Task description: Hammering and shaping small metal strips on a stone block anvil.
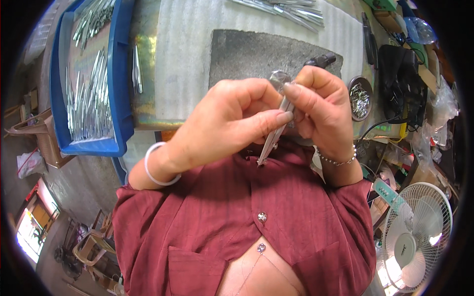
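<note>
1. Metal tool (pixel 274 134), slim and silvery, is held up close to the chest between both hands.
2. Left hand (pixel 224 123) pinches its middle with closed fingers.
3. Right hand (pixel 318 106) grips its upper end, fingers curled.
4. Beyond lie a grey pad (pixel 242 54), a blue tray (pixel 117 74) of metal pieces and a small bowl (pixel 360 97).

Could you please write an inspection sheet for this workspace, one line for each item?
Surface: grey pad on a pale ribbed mat.
Job's things: slim metal piece, held by both hands.
Clutter: blue tray of metal strips; small bowl of metal bits.
Grippers: left hand and right hand pinch the piece with their fingers.
Cables: black cable at the right.
Surroundings: white fan; crowded bench at the right.
</note>
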`<state>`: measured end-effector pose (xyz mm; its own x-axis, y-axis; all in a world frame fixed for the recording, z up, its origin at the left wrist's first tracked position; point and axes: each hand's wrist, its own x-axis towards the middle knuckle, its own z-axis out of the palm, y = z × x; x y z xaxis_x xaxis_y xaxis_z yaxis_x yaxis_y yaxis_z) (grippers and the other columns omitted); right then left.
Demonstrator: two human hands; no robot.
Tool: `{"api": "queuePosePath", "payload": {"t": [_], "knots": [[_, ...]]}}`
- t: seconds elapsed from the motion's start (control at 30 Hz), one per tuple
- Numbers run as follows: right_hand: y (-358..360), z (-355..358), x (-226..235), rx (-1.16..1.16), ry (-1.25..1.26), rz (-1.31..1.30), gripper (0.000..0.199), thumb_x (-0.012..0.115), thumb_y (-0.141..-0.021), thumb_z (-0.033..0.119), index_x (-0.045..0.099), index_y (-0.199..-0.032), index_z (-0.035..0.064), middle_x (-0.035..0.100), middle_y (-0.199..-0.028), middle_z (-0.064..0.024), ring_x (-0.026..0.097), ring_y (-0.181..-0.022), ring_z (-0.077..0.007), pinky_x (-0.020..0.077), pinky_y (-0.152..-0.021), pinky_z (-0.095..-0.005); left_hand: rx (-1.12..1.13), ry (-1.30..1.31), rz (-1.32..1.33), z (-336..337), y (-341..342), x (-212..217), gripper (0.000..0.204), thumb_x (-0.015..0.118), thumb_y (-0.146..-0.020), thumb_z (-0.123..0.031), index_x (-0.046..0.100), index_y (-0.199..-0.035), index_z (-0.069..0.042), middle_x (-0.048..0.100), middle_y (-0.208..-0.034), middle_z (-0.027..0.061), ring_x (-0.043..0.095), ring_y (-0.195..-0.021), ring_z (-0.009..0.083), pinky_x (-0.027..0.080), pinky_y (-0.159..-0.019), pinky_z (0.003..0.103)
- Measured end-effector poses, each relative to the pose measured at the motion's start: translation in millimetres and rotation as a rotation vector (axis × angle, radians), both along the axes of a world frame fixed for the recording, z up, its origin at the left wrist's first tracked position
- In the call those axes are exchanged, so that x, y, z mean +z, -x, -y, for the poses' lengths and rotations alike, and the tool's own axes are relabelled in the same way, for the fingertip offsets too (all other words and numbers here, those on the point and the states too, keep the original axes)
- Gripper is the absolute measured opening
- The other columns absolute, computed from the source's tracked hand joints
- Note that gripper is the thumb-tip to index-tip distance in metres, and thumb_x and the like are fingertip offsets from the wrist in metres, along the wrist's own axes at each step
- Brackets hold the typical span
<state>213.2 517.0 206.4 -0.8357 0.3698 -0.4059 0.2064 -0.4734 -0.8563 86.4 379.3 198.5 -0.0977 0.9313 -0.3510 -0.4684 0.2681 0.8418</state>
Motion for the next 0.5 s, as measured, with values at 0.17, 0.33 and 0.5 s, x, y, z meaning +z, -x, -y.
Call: {"api": "queuePosePath", "payload": {"t": [0.17,0.33,0.5], "knots": [[3.4,-5.5,-8.2,0.003,0.106,0.071,0.020,0.064,-0.086,0.016,0.056,-0.072,0.0054,0.054,-0.057,-0.0007,0.042,-0.038,-0.0026,0.0293,-0.033,-0.0151,-0.124,0.113,0.060,-8.4,8.1,-0.6,0.014,0.060,-0.090,-0.015,0.055,-0.086,-0.002,0.060,-0.069,0.0004,0.058,-0.056,0.0052,0.045,-0.046,0.017],[2.4,-8.2,-19.1,-0.043,0.248,0.059,0.019,0.064,-0.086,0.016,0.056,-0.072,0.0060,0.052,-0.057,0.0003,0.041,-0.037,-0.0015,0.0290,-0.032,-0.0144,-0.051,0.164,0.089,-15.9,6.1,1.7,0.022,0.066,-0.087,-0.022,0.057,-0.078,-0.004,0.057,-0.057,0.0013,0.054,-0.045,0.0063,0.042,-0.041,0.017],[-1.2,-7.0,-20.7,-0.062,0.255,0.035,0.017,0.064,-0.086,0.016,0.057,-0.073,0.0063,0.053,-0.058,0.0007,0.041,-0.038,-0.0012,0.0295,-0.032,-0.0141,-0.070,0.158,0.070,-19.7,4.7,2.6,0.021,0.065,-0.087,-0.022,0.057,-0.078,-0.004,0.058,-0.058,0.0010,0.054,-0.045,0.0059,0.042,-0.040,0.017]]}}
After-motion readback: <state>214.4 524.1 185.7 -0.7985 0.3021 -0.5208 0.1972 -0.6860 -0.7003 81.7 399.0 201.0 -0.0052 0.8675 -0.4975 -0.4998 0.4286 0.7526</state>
